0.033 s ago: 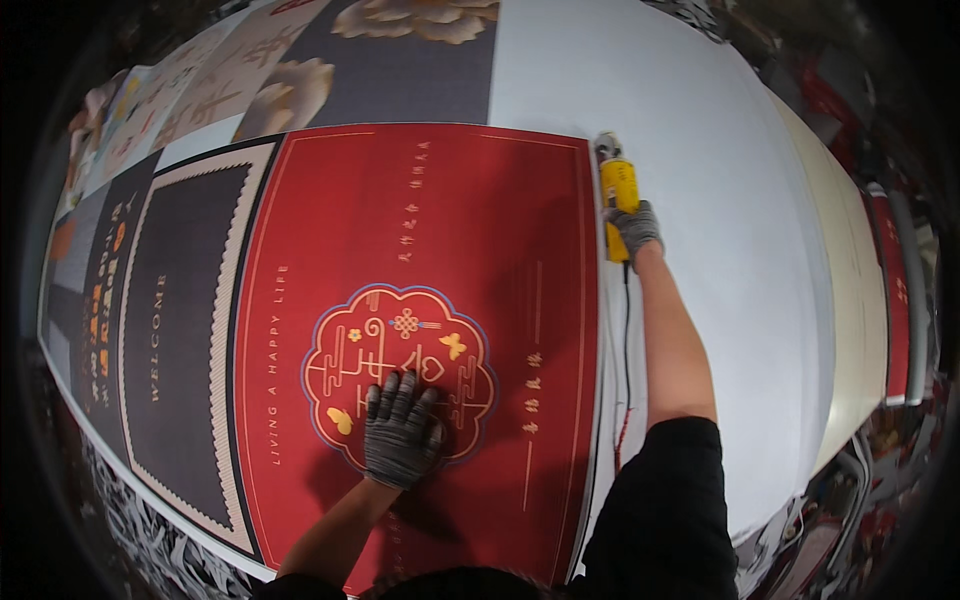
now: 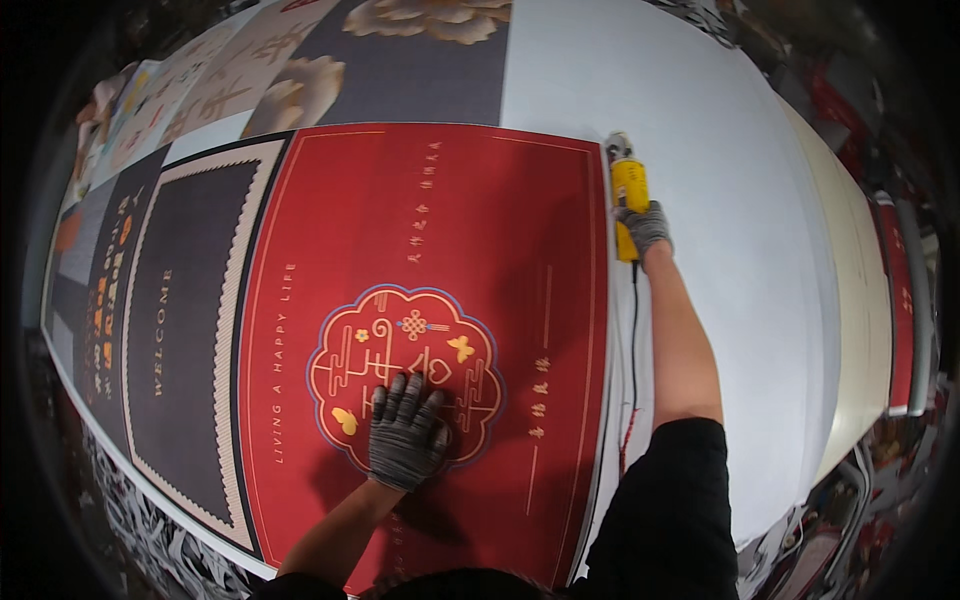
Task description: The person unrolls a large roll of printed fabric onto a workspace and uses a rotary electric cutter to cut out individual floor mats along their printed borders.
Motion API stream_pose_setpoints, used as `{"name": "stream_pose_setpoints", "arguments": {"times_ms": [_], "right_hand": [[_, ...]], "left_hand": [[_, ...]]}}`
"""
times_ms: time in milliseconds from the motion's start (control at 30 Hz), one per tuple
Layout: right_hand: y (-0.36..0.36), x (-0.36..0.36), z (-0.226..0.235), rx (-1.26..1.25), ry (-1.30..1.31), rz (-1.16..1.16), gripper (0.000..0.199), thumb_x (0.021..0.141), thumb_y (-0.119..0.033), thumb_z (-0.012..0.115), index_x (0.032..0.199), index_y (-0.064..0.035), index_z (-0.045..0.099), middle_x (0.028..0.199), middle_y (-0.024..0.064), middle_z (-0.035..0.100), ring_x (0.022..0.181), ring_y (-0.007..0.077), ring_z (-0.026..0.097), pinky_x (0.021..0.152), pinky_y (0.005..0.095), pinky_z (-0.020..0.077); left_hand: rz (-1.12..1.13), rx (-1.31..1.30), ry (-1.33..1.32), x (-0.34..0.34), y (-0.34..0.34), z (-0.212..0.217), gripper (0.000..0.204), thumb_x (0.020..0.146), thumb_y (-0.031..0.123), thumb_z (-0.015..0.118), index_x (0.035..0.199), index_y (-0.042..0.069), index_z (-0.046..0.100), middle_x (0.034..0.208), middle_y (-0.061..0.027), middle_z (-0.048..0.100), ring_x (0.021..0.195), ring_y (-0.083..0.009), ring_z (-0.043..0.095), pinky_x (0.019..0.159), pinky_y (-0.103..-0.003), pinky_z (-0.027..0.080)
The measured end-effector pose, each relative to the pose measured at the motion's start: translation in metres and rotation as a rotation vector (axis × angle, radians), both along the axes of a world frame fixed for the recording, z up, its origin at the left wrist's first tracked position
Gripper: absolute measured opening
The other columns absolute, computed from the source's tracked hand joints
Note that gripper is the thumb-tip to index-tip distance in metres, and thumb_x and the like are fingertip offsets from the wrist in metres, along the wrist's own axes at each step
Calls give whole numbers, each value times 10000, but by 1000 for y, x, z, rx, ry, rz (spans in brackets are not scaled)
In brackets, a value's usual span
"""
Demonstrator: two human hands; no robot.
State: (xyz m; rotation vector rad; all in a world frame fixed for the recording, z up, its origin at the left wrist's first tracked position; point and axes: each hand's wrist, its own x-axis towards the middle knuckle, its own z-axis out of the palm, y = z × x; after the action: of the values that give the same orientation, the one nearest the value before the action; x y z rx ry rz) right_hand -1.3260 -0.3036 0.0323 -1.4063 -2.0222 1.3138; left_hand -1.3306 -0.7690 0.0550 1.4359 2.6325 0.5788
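Red printed mat (image 2: 430,330): flat on worktop (image 2: 720,300). Left hand (image 2: 405,430), gloved, fingers spread, pressed on mat's gold medallion. Right hand (image 2: 645,228), gloved, wrapped around yellow cutter (image 2: 628,190) at mat's right edge.

Left hand (image 2: 405,432) and right hand (image 2: 645,227): each in a grey knitted glove with darker fingers, cuff ending at the wrist. Forearms bare. Right upper arm in a short black sleeve (image 2: 672,500).

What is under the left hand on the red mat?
The gloved left hand lies flat on the red mat, over the lower edge of its gold-patterned medallion. The pattern beneath the palm is covered.
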Motion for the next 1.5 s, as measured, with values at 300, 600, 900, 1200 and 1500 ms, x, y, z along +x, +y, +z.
{"name": "stream_pose_setpoints", "arguments": {"times_ms": [300, 600, 900, 1200, 1500], "right_hand": [[69, -79, -24, 26, -16, 40, 386, 671, -311, 730, 924, -89, 542, 710, 30, 544, 574, 157, 512, 506, 323, 431], [103, -69, -19, -51, 44, 91, 519, 679, -433, 688, 1016, -71, 531, 780, 33, 538, 625, 164, 506, 549, 322, 419], [-18, 46, -20, -533, 468, 134, 463, 737, -239, 682, 1138, -88, 506, 913, 24, 587, 781, 183, 576, 682, 311, 487], [-155, 199, 28, -711, 547, 54, 558, 622, -251, 729, 1087, -80, 472, 767, 69, 554, 643, 211, 580, 536, 299, 513], [-136, 250, 211, -287, 314, 100, 634, 617, -208, 769, 1135, -52, 438, 792, 81, 569, 655, 204, 582, 584, 312, 517]], "left_hand": [[38, -46, -48, -5, -5, 1, 435, 760, 299, 540, 1143, 95, 507, 1283, -171, 392, 1207, -358, 336, 1004, -510, 204], [8, -52, -51, 0, -2, 1, 458, 793, 337, 509, 1189, 109, 468, 1326, -155, 349, 1234, -318, 311, 1013, -481, 212], [20, 36, -6, 3, -17, 3, 468, 765, 306, 537, 1176, 89, 483, 1294, -161, 383, 1214, -338, 333, 995, -490, 242], [-5, 54, -20, -1, -20, -5, 439, 772, 313, 508, 1135, 66, 510, 1265, -183, 409, 1201, -360, 346, 998, -516, 228], [4, 87, -21, -2, -7, -8, 463, 747, 283, 551, 1160, 80, 504, 1313, -154, 358, 1251, -308, 283, 1036, -502, 160]]}}
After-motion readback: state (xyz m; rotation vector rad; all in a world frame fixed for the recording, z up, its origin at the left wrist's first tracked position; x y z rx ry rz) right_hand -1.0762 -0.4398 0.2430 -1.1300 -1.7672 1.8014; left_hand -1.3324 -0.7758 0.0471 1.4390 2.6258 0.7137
